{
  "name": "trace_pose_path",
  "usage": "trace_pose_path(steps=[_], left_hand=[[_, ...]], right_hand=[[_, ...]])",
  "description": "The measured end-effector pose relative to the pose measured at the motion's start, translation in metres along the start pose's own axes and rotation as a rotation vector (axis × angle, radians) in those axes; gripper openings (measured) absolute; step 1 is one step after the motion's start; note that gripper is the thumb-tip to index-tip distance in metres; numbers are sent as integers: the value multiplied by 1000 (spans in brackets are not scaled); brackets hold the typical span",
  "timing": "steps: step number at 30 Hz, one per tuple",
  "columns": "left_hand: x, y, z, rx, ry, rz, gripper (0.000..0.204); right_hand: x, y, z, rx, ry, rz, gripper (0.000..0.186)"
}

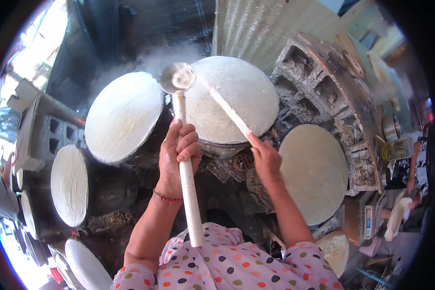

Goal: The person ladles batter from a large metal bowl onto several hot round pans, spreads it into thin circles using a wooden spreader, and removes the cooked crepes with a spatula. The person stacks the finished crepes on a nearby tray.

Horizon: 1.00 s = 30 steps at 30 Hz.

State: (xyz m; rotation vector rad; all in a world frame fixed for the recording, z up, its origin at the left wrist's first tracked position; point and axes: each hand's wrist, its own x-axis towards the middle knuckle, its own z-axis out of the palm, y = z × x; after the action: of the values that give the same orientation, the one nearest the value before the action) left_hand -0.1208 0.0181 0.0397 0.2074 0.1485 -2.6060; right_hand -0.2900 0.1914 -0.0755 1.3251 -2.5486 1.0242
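Where the view bends toward its left rim, a smaller white disc (pixel 69 185) sits near a stack of grey blocks (pixel 63 133), and just to its right a larger white disc (pixel 124 117) tops a dark vessel, with steam drifting behind it. Next comes the left hand (pixel 179 147), a red bracelet (pixel 167 197) at its wrist, its fingers wrapped firmly around the thick white handle of a ladle (pixel 188 193). The handle's lower end reaches below the fist toward the dotted shirt (pixel 227 263); the metal bowl, with whitish matter in it, lies above and beyond the knuckles, over the left edge of the broad central disc (pixel 249 92). From there a pale stick (pixel 232 112) slants down to the right hand (pixel 267 162), which grips its near end, so that most of the stick extends ahead of the fingers, over the disc; its far tip is blurred. Just beside the right hand lies a greyer round surface (pixel 314 174), with rough concrete blocks (pixel 319 82) beyond it.
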Motion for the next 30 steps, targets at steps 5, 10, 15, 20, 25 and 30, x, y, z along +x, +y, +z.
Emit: trace_pose_path(steps=[5,10,15,20,25,30], left_hand=[[-38,10,-29,152,20,-58,23],[-112,52,-28,77,82,265,16],[-223,106,-36,142,187,594,19],[-345,137,-65,-3,104,869,17],[-478,142,-82,-63,231,1231,10],[-600,105,-105,-220,285,1635,20]], right_hand=[[29,114,9,185,23,253,43],[-47,-45,8,528,-511,555,53],[-88,-151,32,1181,-406,691,38],[-114,-259,95,1101,-788,320,47],[-183,-364,132,911,-1123,135,33],[-260,-462,119,746,-1275,-537,26]])
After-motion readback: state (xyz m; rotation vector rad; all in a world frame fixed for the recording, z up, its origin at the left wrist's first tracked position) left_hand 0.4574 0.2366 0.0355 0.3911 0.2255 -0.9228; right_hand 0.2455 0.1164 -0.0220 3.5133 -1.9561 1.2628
